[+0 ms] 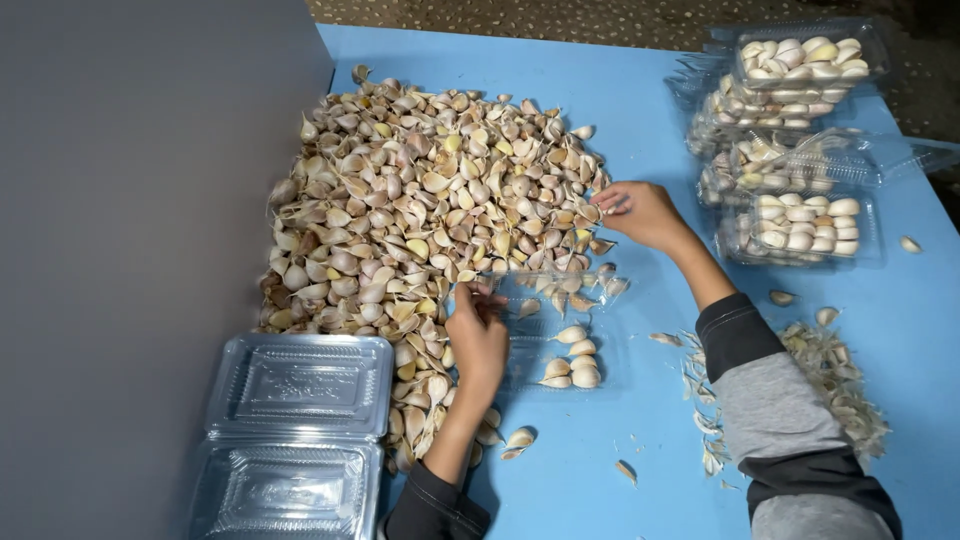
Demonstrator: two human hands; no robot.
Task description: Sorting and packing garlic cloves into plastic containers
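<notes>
Produce-packing bench: garlic heap (pixel 430 210), clamshell boxes (pixel 800 225)

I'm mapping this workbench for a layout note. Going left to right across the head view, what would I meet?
Grey wall panel → stack of empty clear plastic boxes → big heap of garlic cloves → left hand → open clear box with a few cloves → right hand → filled boxes of cloves.
</notes>
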